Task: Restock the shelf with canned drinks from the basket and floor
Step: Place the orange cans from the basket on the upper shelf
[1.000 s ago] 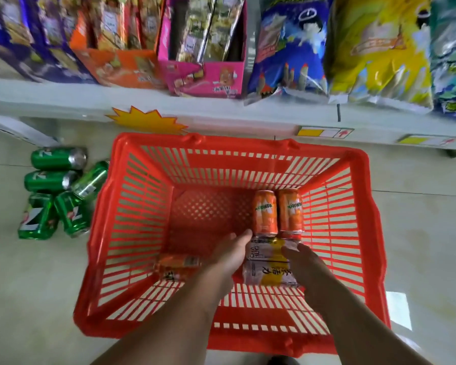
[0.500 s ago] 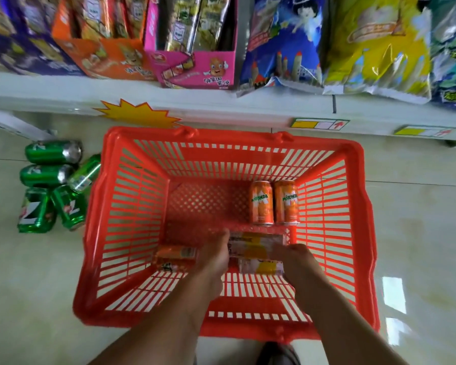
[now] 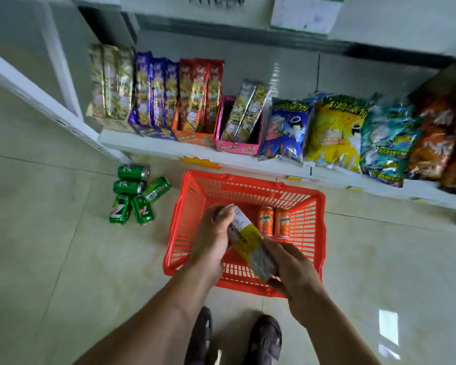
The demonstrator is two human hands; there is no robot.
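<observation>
Left hand: the left hand (image 3: 213,241) has its fingers curled round the upper end of a yellow-and-grey can (image 3: 250,243), held above the basket.
Right hand: the right hand (image 3: 292,270) grips the lower, grey end of what looks like the same long shape; whether that is one can or two held end to end, I cannot tell, as the picture is blurred there.
Held can: tilted, its top end toward the upper left, its lower end toward the right wrist, lifted clear of the basket floor.
Basket: a red plastic basket (image 3: 184,227) stands on the tiled floor (image 3: 63,259) just in front of the lowest shelf.
Orange cans: two orange cans (image 3: 274,223) lie side by side on the basket bottom, near its right wall, just beyond the held can.
Green cans: five green cans (image 3: 134,193) lie in a loose cluster on the floor left of the basket, near but not touching it.
Shelf: the white bottom shelf (image 3: 148,144) carries snack boxes (image 3: 195,101) on the left and crisp bags (image 3: 334,130) on the right.
Feet: two dark shoes (image 3: 234,338) show at the lower edge, behind the basket.
</observation>
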